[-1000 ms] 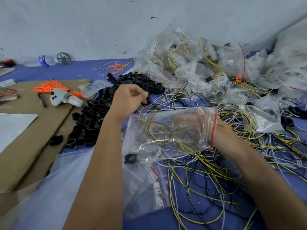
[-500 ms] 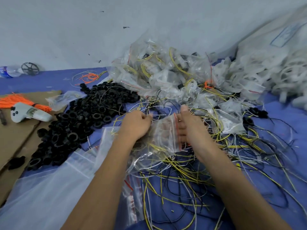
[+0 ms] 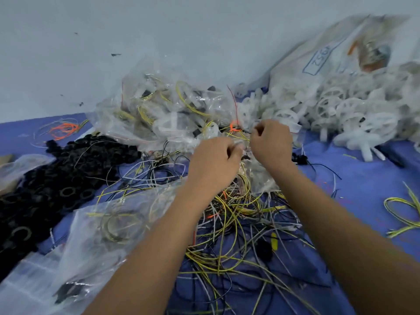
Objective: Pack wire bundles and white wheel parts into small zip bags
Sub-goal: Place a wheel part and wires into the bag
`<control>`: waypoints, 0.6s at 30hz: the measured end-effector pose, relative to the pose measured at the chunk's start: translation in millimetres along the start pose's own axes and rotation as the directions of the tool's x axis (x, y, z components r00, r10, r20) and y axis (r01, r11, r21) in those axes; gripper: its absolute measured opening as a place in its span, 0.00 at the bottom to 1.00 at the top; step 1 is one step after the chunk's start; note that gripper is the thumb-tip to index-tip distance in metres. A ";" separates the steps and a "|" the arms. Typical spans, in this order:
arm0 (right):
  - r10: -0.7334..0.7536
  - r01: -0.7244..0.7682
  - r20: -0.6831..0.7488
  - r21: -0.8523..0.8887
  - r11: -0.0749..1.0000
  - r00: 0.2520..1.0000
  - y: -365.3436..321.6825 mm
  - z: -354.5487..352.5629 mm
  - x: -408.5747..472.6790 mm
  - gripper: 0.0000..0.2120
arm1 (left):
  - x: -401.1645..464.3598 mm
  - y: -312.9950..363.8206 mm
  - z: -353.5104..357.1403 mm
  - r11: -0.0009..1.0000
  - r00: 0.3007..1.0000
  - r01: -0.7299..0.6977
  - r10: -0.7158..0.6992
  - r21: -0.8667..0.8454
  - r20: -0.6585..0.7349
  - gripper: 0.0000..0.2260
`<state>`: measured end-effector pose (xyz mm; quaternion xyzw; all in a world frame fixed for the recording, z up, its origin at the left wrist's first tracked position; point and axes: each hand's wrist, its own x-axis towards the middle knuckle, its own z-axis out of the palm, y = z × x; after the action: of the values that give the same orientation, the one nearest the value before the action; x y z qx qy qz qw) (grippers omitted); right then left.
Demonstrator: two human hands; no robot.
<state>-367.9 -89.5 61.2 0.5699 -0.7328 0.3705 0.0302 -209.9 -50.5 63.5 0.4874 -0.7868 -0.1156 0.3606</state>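
Crinkly clear plastic: the heap of filled bags [image 3: 172, 114] lies at eleven o'clock, spoked white wheel parts [image 3: 336, 108] at two. Thin yellow and black wires [image 3: 231, 223] sprawl at six. Left hand [image 3: 213, 162] and right hand [image 3: 270, 142], close together, pinch a small zip bag [image 3: 261, 176]; snagged wires could, I judge, drag the slippery bag loose.

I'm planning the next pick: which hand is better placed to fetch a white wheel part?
Right. The right hand sits nearer the white wheel pile, which lies on that side; the left hand would probably have to cross over.
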 end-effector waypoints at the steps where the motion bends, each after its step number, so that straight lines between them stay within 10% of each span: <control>1: -0.051 0.055 0.027 -0.166 0.985 0.998 8.4 2.9 14.6 0.06 | 7.4 4.5 6.9 1.000 1.000 0.000 0.001 -0.003 0.013 0.22; 6: -0.169 0.306 0.319 -0.449 0.839 0.933 43.1 25.2 66.2 0.27 | 31.2 12.2 35.7 0.999 0.993 0.048 -0.048 0.010 0.108 0.22; 11: -0.224 0.451 0.437 -0.535 0.714 0.871 42.5 33.5 76.4 0.12 | 30.9 9.1 43.4 0.998 0.992 0.039 -0.046 0.056 0.117 0.21; 18: 0.044 -0.048 0.102 0.039 0.998 0.994 31.7 9.3 46.4 0.13 | 4.8 -6.9 13.7 0.977 0.989 0.108 -0.125 0.185 0.085 0.14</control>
<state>-407.7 -130.2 60.0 0.5713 -0.7385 0.3571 -0.0273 -215.8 -60.3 52.2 0.5571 -0.7804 -0.0884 0.2696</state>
